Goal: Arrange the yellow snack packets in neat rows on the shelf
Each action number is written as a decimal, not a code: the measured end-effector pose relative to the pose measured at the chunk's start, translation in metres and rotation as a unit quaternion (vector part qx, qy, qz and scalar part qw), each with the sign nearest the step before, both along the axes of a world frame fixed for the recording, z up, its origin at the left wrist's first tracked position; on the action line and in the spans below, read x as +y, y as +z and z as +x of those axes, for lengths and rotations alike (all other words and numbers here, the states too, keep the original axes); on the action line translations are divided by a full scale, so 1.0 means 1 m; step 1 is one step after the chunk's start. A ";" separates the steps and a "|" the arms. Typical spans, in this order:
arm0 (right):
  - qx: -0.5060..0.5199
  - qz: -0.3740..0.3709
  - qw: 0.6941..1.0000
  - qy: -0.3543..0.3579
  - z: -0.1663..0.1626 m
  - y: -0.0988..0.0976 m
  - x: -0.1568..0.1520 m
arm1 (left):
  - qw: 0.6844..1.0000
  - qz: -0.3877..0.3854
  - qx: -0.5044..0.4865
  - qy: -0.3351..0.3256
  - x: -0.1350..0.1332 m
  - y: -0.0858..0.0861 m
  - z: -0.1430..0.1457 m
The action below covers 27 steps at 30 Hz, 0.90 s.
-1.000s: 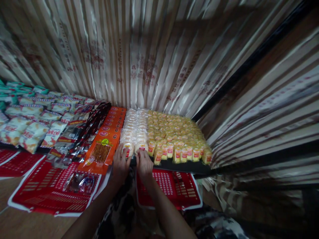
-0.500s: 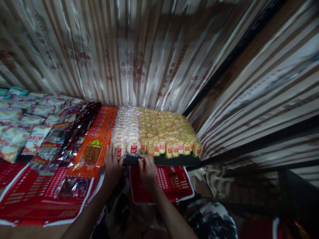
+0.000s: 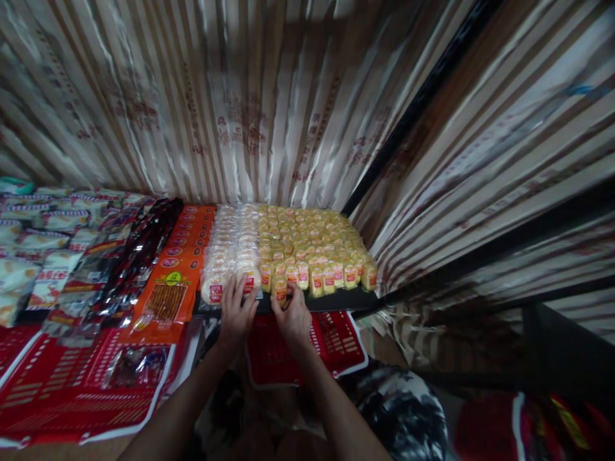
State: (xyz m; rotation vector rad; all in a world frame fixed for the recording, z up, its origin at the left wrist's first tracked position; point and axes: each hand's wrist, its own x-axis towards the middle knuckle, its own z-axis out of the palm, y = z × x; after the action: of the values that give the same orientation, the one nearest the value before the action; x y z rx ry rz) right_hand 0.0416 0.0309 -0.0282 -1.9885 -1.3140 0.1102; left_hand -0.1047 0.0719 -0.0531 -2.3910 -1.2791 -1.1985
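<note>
My left hand (image 3: 237, 314) has its fingers spread against the front of the right-hand row of wrapped round white crackers (image 3: 248, 276), partly covering the front pack's red label. Just to its right, my right hand (image 3: 294, 319) pinches a small yellow snack packet (image 3: 280, 288) between thumb and fingers at the front edge of the black shelf (image 3: 336, 299). Behind it, many similar yellow packets (image 3: 312, 237) stand in tight rows. The left row of crackers (image 3: 214, 288) shows its own red label.
Orange snack bags (image 3: 168, 282) lie left of the crackers, then dark shiny packets (image 3: 137, 250) and white bags (image 3: 52, 272). Red baskets (image 3: 77, 397) sit below the shelf, one under my right hand. A striped curtain (image 3: 250, 96) hangs behind, beside a dark post (image 3: 384, 160).
My left hand has shifted from the left cracker row to the right one. My right hand has reached the small yellow packet at the front and closed on it. The view has swung slightly right.
</note>
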 end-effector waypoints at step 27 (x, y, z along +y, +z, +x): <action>-0.074 0.037 0.981 -0.173 0.154 0.008 -0.052 | 0.955 -0.158 -0.033 -0.250 -0.041 0.045 0.155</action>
State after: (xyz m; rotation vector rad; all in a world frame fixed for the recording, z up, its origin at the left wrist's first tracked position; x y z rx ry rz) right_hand 0.1952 -0.0211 -0.0204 -2.1614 -1.0241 -0.2526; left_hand 0.0502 0.0310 -0.0078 -3.0644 -0.9645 -1.2774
